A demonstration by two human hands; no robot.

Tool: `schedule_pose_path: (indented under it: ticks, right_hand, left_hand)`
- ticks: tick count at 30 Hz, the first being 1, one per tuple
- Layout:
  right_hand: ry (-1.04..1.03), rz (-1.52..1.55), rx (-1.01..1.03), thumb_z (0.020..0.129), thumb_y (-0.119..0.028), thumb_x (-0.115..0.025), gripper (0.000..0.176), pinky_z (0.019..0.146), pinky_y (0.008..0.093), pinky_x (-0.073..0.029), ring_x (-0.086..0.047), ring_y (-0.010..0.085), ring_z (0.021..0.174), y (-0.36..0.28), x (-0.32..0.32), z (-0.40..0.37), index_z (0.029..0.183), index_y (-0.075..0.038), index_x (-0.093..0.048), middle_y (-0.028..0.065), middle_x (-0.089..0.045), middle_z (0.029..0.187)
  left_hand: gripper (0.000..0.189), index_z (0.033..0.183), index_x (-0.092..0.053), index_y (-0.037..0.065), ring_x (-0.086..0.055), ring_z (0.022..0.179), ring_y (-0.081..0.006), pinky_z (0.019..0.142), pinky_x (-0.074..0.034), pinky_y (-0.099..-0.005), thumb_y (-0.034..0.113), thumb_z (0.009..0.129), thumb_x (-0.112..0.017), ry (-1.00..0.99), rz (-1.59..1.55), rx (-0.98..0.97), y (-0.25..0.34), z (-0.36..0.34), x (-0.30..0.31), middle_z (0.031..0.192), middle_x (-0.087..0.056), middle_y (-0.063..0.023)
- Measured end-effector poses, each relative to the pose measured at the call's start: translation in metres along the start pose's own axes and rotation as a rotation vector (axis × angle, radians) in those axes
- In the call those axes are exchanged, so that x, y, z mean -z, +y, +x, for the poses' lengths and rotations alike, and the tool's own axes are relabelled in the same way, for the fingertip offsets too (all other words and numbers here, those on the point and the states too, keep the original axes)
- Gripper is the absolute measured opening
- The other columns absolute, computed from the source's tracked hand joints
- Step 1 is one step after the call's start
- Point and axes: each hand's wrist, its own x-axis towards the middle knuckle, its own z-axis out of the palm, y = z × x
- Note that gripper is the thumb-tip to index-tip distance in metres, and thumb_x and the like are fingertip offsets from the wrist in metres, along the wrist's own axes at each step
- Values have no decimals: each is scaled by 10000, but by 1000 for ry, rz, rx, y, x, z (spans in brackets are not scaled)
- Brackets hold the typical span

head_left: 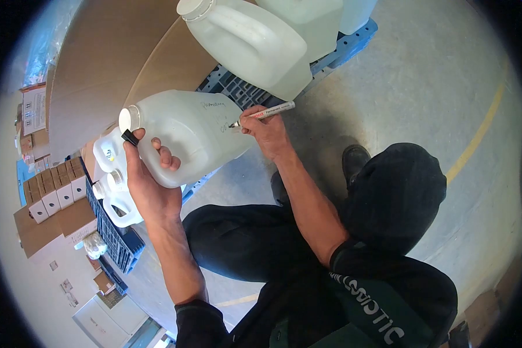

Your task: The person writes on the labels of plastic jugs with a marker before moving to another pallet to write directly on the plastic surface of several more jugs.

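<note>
A white translucent plastic jug [185, 136] with a white screw cap [129, 118] is tilted in front of me. My left hand [153, 188] is closed around its handle. A black marker cap [130, 137] sticks up by that hand's thumb. In my right hand [265, 130] is a white permanent marker [272, 110], its dark tip at the jug's side, touching or nearly so. Dark handwriting [213, 105] shows on the plastic around there, only partly legible.
Larger filled jugs [252, 40] stand on a blue-black pallet [238, 84] beyond. More white jugs [119, 209] sit at left by another pallet [107, 232]. Brown cardboard [98, 58] rises behind, and boxes [55, 191] are stacked farther left. A yellow line [475, 139] crosses the concrete floor.
</note>
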Motion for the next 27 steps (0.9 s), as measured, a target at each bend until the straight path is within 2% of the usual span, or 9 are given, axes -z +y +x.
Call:
schedule_pose_path:
  ticks: [9,12,22,24,27]
  right_hand:
    - [160,34,-61,821,-101,-697,102,660,258,-479,-565,98,750,-3,-7,-2,889,-53,-637,19,-621,850]
    - [84,17,-71,825,-106,-700,113,658,256,-476,-564,93,750,-3,-3,0,907,-57,-639,17,-621,854]
    - [143,30,-49,823,-115,-702,110,657,261,-478,-560,92,739,0,-3,0,896,-60,-640,12,-617,838]
    - [52,19,-75,828,-119,-696,109,657,262,-474,-559,94,739,2,4,1,902,-62,-639,10,-614,832]
    - [121,86,-77,826,-121,-695,102,656,265,-468,-558,97,732,4,1,0,891,-64,-642,10,-614,822]
  left_hand:
    - [319,1131,-531,85,-456,625,-109,576,-398,-259,351,1031,-387,4,-4,3,0,-3,-1,850,-511,-58]
    - [316,1129,-532,86,-457,625,-110,575,-398,-258,352,1029,-392,2,-10,0,0,-2,-2,846,-509,-58]
    - [309,1129,-530,86,-460,628,-110,572,-398,-258,343,1031,-389,-3,-9,-2,0,-2,0,853,-506,-58]
    - [310,1130,-530,85,-461,630,-112,572,-398,-259,343,1030,-391,-8,-8,-2,0,-1,0,854,-507,-59]
    - [310,1132,-529,83,-460,632,-115,573,-398,-261,341,1030,-393,-13,-10,2,1,-1,0,856,-508,-60]
